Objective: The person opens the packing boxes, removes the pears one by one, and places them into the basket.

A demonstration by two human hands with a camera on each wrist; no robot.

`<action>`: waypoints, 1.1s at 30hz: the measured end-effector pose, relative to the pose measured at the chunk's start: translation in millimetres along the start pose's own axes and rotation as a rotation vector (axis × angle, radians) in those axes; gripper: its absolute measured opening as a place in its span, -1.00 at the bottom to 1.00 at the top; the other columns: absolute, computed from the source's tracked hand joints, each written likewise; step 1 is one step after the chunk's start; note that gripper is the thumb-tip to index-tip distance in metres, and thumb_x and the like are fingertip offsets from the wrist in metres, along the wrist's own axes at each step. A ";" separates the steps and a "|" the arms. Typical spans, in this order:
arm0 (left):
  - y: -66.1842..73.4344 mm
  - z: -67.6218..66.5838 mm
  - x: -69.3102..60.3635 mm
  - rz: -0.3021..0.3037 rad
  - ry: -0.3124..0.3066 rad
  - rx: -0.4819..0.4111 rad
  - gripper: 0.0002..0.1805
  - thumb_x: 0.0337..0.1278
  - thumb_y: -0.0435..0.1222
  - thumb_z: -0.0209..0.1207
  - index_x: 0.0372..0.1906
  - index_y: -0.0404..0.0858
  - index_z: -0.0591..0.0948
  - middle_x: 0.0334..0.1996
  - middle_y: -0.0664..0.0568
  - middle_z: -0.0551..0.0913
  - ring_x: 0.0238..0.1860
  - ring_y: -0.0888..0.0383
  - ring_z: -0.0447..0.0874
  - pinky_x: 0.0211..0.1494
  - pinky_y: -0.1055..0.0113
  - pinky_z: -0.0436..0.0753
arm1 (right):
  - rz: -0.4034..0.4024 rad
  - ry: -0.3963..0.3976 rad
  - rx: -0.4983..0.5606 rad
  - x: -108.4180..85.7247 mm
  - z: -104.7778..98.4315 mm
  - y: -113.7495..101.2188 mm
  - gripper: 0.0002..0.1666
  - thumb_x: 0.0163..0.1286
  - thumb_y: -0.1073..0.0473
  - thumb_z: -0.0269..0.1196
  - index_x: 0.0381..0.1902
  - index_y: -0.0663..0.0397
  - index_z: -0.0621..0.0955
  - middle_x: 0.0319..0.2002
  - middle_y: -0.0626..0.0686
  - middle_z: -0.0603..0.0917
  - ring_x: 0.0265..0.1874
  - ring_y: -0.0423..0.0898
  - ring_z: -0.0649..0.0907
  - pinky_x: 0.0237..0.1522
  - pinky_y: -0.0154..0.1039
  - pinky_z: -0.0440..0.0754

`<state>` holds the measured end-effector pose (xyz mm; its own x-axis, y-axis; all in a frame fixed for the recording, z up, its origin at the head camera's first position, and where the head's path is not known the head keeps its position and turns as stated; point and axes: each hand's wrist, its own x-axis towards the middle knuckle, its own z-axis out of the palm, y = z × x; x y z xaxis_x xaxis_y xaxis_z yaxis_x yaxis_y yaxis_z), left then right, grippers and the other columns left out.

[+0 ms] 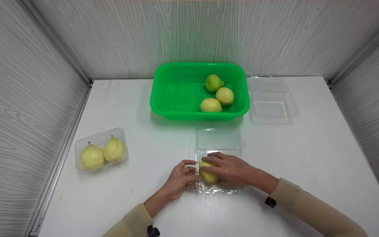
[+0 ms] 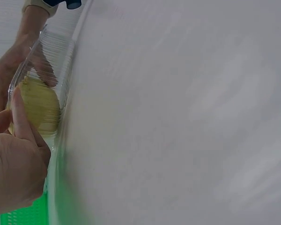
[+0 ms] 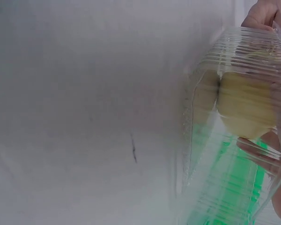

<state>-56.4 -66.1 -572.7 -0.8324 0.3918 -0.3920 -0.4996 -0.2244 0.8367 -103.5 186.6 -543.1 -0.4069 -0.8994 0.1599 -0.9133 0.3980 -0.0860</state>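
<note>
A clear plastic clamshell box (image 1: 220, 140) lies with its lid folded back on the table in front of me. Inside its near half sits a yellow-green pear (image 1: 208, 173), toward the left side. My right hand (image 1: 234, 169) grips this pear from above, fingers curled over it. At the box's left wall, my left hand (image 1: 178, 181) holds the edge between thumb and fingers. Through the ribbed plastic, the pear (image 2: 40, 105) shows in the left wrist view, and the pear (image 3: 246, 103) appears in the right wrist view too. Some right fingertips are hidden behind the fruit.
A green plastic basket (image 1: 168, 113) with three pears (image 1: 224, 96) stands at the back. Right of it lies another open clear box (image 1: 270, 107). On the left, a clear box (image 1: 121, 131) contains two pears (image 1: 92, 157). Walls border the table's back and sides.
</note>
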 end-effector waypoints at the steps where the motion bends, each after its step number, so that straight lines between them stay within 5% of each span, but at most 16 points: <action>1: 0.2 0.1 -0.2 0.000 0.000 -0.001 -0.39 0.21 -0.52 0.31 0.30 -0.31 0.31 -0.16 0.08 0.62 -0.17 0.18 0.74 -0.25 0.33 0.85 | -0.002 -0.003 0.001 0.0 0.6 0.0 -0.15 0.23 -0.12 0.53 0.45 -0.35 0.46 0.41 -0.01 0.54 0.37 0.07 0.59 0.10 -0.06 0.82; 33: 1.8 0.7 0.0 -0.010 -0.003 0.010 -0.35 0.22 -0.50 0.32 0.34 -0.33 0.29 -0.12 0.02 0.62 -0.13 0.13 0.75 -0.16 0.26 0.87 | -0.064 0.026 -0.034 -5.9 -17.8 5.0 -0.22 0.23 -0.14 0.54 0.36 -0.25 0.51 0.32 0.02 0.60 0.24 0.07 0.65 -0.05 -0.12 0.85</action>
<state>-57.1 -65.8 -570.9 -0.8270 0.3961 -0.3990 -0.5050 -0.2115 0.8368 -105.9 197.2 -527.0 -0.3479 -0.9182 0.1895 -0.9371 0.3466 -0.0411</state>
